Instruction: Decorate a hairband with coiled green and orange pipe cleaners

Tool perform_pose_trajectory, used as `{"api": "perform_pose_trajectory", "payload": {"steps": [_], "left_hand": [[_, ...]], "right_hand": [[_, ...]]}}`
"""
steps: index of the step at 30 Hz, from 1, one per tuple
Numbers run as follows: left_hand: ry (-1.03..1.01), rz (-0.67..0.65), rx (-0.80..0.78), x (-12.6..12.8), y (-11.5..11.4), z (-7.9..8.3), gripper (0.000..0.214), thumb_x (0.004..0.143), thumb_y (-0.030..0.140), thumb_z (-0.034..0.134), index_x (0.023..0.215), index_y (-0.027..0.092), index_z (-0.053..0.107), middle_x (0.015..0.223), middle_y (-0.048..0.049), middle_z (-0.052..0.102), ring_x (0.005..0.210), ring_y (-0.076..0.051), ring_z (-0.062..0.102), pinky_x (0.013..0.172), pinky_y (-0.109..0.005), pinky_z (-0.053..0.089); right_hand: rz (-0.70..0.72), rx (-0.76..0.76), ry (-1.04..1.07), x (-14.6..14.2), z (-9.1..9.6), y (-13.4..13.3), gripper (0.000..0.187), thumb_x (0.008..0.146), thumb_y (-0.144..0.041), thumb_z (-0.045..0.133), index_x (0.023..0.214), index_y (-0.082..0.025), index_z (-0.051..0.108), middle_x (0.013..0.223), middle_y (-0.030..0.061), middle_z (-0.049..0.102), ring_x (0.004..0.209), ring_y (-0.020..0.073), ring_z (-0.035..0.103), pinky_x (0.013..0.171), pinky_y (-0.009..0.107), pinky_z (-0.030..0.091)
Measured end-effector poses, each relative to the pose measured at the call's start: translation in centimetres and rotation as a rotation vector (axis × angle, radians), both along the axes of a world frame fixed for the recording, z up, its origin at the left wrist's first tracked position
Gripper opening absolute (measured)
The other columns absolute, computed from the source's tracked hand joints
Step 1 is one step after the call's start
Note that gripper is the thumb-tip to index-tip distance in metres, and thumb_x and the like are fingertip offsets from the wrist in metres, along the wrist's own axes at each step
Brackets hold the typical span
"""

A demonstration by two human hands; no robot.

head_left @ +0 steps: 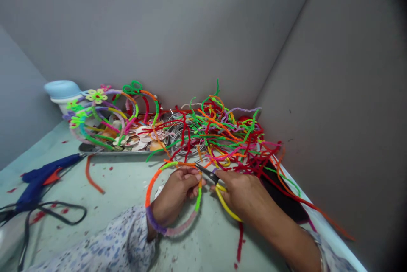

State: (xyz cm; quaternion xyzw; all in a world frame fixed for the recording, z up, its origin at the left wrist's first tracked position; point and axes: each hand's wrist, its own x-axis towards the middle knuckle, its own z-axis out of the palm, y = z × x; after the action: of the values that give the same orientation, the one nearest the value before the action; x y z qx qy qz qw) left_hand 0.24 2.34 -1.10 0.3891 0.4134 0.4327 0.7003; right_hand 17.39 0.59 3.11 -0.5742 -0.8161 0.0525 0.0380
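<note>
My left hand [178, 191] is closed around a hoop wrapped in coloured pipe cleaners [152, 187], orange, green, pink and purple; the hoop loops round my wrist. My right hand [243, 193] grips yellow-handled scissors [219, 191], whose dark blades [206, 173] point left at the hoop's top by my left fingers. Both hands rest low on the pale green table [127, 178], just in front of a tangled pile of loose pipe cleaners [229, 136].
A metal tray [95, 149] at the back left holds finished wrapped hoops [108, 115] and shells. Wire rings [184, 136] lie beside it. A blue glue gun [41, 178] with black cord lies left. A white-blue container [63, 91] stands behind. Grey walls close in behind and to the right.
</note>
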Motion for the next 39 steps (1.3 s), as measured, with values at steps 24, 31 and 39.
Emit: {"api": "perform_pose_trajectory", "payload": {"steps": [24,31,39], "left_hand": [[-0.070,-0.082,0.023,-0.1,-0.7,0.6,0.018,0.075,0.022,0.065,0.089,0.013,0.057,0.073,-0.0049,0.063,0.048,-0.005,0.041,0.046,-0.019,0.028],[-0.073,-0.129,0.048,0.0,-0.7,0.6,0.018,0.074,0.024,0.066,0.089,0.013,0.062,0.076,-0.0066,0.065,0.048,-0.006,0.042,0.046,-0.020,0.028],[-0.004,-0.196,0.120,0.0,-0.7,0.4,0.015,0.078,0.024,0.063,0.087,0.012,0.065,0.074,-0.0065,0.063,0.050,-0.006,0.041,0.047,-0.020,0.029]], "right_hand": [[0.021,0.008,0.337,1.3,-0.3,1.5,0.026,0.086,-0.025,0.047,0.106,-0.022,0.064,0.100,0.0081,0.066,0.090,0.0200,0.061,0.078,0.031,0.044],[-0.027,-0.451,1.073,0.1,-1.5,2.1,0.025,0.084,-0.033,0.051,0.098,-0.017,0.063,0.073,0.0008,0.065,0.056,0.0105,0.054,0.053,0.023,0.042],[-0.036,-0.592,1.270,-0.7,-2.2,1.8,0.016,0.081,-0.032,0.055,0.082,-0.016,0.058,0.063,-0.0021,0.061,0.058,0.0098,0.056,0.052,0.021,0.040]]}}
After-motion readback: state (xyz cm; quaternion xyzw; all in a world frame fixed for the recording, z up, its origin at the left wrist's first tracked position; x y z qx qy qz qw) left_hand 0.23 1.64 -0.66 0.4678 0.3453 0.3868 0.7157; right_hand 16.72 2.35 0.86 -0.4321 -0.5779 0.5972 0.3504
